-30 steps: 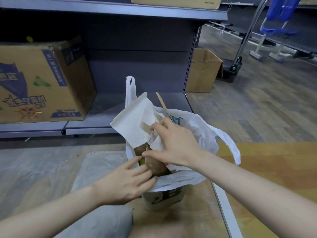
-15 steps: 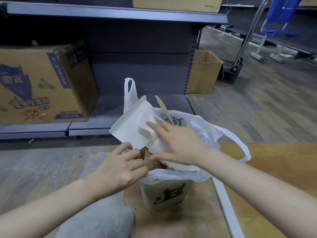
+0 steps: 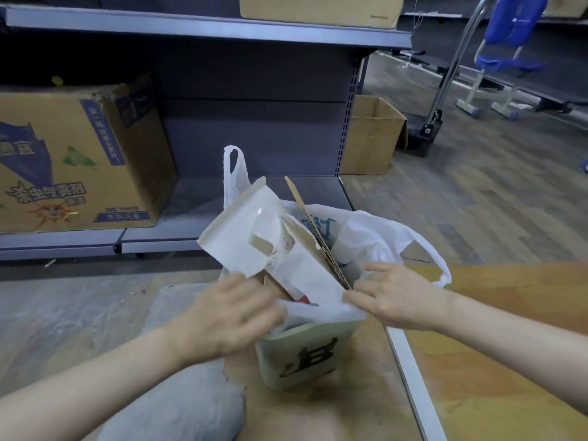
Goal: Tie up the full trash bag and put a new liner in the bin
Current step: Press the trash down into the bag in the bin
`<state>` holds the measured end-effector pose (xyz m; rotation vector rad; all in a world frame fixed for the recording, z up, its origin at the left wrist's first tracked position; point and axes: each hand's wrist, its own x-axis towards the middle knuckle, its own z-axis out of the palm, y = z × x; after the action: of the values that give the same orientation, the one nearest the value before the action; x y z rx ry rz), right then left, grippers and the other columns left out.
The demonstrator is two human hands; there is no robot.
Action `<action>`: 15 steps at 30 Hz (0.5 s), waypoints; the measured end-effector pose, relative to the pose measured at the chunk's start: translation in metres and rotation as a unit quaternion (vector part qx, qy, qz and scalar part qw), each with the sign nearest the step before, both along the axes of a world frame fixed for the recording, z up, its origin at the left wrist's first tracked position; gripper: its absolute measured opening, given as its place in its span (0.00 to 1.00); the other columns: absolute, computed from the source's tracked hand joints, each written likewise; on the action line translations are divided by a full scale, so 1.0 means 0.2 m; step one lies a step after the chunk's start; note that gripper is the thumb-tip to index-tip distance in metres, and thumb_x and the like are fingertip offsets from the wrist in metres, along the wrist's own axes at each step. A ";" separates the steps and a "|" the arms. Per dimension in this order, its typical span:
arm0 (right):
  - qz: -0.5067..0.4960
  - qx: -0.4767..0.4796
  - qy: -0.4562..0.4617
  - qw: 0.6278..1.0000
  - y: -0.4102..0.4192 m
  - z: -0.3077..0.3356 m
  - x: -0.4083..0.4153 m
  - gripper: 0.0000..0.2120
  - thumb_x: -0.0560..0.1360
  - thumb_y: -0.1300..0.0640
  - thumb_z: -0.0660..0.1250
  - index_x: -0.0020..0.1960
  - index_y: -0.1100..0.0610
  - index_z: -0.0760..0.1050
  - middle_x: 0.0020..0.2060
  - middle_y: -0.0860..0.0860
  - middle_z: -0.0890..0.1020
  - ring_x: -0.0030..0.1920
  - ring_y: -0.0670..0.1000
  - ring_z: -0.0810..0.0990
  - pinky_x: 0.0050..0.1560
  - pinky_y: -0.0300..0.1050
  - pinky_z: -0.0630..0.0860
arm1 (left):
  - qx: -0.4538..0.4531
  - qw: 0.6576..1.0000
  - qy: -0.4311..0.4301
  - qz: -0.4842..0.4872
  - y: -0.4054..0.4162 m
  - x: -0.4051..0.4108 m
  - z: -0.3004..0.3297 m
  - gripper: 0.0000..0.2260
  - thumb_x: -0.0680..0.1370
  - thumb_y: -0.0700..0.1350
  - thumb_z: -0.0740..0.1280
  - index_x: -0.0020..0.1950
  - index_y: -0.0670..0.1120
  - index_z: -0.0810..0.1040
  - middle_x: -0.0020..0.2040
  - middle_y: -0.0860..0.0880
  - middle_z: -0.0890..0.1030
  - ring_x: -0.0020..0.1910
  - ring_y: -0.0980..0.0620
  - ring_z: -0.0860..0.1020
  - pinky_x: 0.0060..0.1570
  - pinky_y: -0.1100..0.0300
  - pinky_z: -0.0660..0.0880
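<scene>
both my hands (image 3: 235,316) (image 3: 394,296) have left the cardboard scraps (image 3: 270,243), now each grip pinching the trash bag (image 3: 366,237) rim at 6 o'clock, ready for tying.

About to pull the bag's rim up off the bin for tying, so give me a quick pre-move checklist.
1. Left hand on the trash bag rim: ok.
2. Right hand on the rim: ok.
3. Rim free of the bin: not ok.
4. Contents below the rim: not ok, cardboard sticks out.
5. Both bag handles free: ok.
6. New liner within reach: cannot tell.
</scene>
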<state>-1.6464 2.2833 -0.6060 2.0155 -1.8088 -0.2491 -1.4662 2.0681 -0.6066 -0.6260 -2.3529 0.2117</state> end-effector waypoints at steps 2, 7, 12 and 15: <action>0.008 -0.027 -0.015 1.000 -0.02 0.06 -0.02 0.11 0.52 0.68 0.75 0.32 0.57 0.80 0.23 0.49 0.75 0.21 0.53 0.71 0.26 0.36 0.73 | -0.088 0.994 -0.026 -0.053 0.04 0.02 -0.09 0.16 0.79 0.36 0.53 0.40 0.44 0.78 0.32 0.49 0.76 0.30 0.49 0.70 0.28 0.59 0.66; -0.018 -0.040 -0.004 0.999 -0.05 0.25 0.00 0.15 0.48 0.68 0.79 0.27 0.57 0.77 0.21 0.49 0.74 0.17 0.51 0.69 0.19 0.32 0.57 | -0.171 0.975 -0.124 0.072 0.09 -0.02 -0.28 0.11 0.64 0.37 0.63 0.36 0.45 0.85 0.28 0.52 0.79 0.25 0.54 0.76 0.21 0.65 0.71; 0.013 -0.065 -0.057 0.996 -0.12 0.46 0.01 0.13 0.52 0.74 0.75 0.26 0.63 0.72 0.20 0.55 0.72 0.17 0.53 0.68 0.19 0.36 0.63 | -0.157 0.961 -0.201 0.111 0.13 -0.02 -0.29 0.15 0.48 0.42 0.79 0.33 0.44 0.85 0.28 0.50 0.80 0.25 0.53 0.77 0.19 0.67 0.69; 0.025 -0.036 -0.051 0.998 -0.14 0.46 0.03 0.12 0.53 0.73 0.74 0.26 0.63 0.72 0.20 0.55 0.72 0.18 0.54 0.69 0.19 0.38 0.63 | -0.154 0.958 -0.215 0.111 0.13 0.00 -0.25 0.15 0.47 0.43 0.80 0.31 0.46 0.84 0.27 0.52 0.79 0.24 0.54 0.76 0.20 0.66 0.68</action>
<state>-1.6394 2.2556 -0.5148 2.0537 -1.7985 -0.0647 -1.4653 2.0936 -0.6575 -0.5978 -2.8420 0.6072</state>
